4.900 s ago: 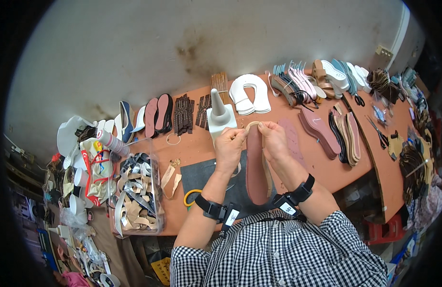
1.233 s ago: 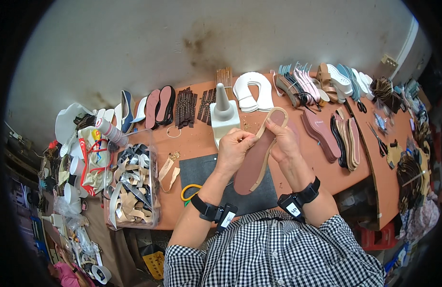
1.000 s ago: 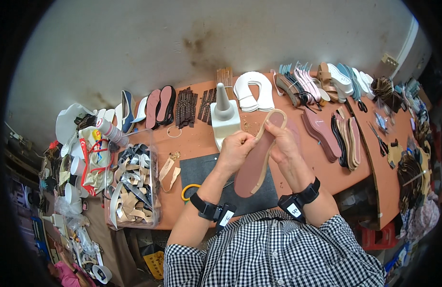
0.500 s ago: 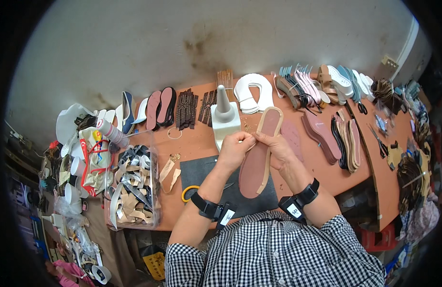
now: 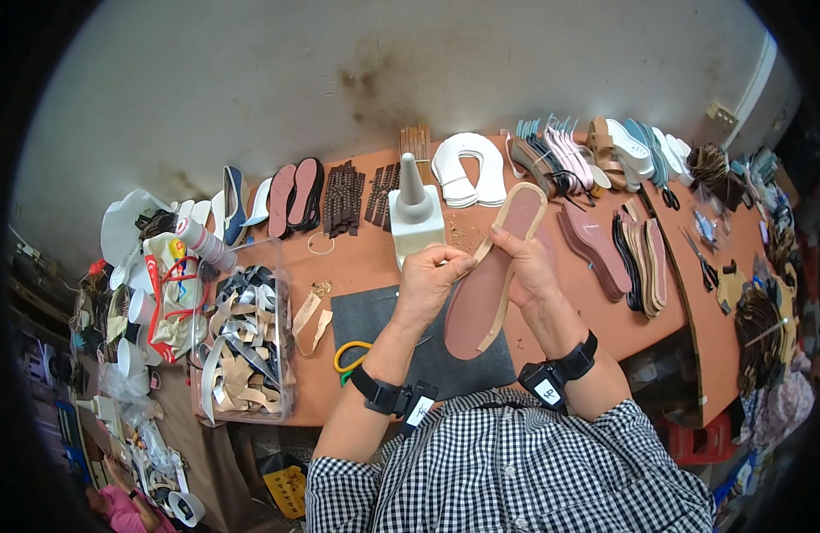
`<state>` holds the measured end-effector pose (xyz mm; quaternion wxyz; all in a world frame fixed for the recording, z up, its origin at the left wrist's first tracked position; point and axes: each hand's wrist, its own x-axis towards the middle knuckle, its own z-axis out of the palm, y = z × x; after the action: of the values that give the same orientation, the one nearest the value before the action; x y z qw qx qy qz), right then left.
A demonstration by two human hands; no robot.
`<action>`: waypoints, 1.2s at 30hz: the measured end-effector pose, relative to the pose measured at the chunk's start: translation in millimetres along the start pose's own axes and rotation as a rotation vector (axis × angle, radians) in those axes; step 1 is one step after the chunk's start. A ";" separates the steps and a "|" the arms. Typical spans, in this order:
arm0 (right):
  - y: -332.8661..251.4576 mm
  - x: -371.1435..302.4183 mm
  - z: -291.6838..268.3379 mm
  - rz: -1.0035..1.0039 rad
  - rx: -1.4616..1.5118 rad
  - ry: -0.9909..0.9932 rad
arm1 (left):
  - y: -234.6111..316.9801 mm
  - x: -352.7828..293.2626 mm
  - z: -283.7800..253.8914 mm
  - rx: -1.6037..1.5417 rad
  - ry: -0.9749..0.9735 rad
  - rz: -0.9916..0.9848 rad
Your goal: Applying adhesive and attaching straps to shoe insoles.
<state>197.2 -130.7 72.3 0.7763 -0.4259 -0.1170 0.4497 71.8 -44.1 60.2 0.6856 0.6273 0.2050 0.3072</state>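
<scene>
A pinkish-brown insole (image 5: 470,320) with a beige edging strip (image 5: 493,338) along its rim is held up at a slant over the black mat (image 5: 366,313). My right hand (image 5: 533,274) grips its middle, thumb on the upper face and fingers behind. At the left edge, my left hand (image 5: 426,284) is closed in a pinch on the edging strip; the exact bit between the fingertips is hidden. Scissors with a yellow handle (image 5: 340,360) lie on the mat near my left wrist, partly covered by my forearm. Beyond my hands stands a grey cone on a white base (image 5: 417,233).
A clear plastic box (image 5: 286,355) of strap scraps stands at the left. Stacked pink soles (image 5: 591,253) and black-handled scissors (image 5: 709,275) lie to the right. Along the wall are white U-shaped pieces (image 5: 445,169) and several shoes. A person in pink (image 5: 130,511) is at lower left.
The insole has risen a little and leans further right at its top. My right hand has shifted up and right on it; my left hand stays pinched at the left edge.
</scene>
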 end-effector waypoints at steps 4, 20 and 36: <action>1.1 -1.8 3.1 0.008 0.023 0.001 | -1.6 -2.0 -2.0 -0.026 0.001 -0.023; 12.7 -8.2 6.8 -0.065 -0.055 0.011 | -10.6 -8.5 -5.0 0.253 -0.042 0.066; 12.2 -8.2 -13.7 0.080 -0.088 -0.138 | -8.6 -5.2 -6.7 -0.140 -0.100 -0.250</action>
<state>193.0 -142.0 56.3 0.7282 -0.4321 -0.1727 0.5031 64.9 -42.9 50.3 0.7698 0.5621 0.2253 0.2016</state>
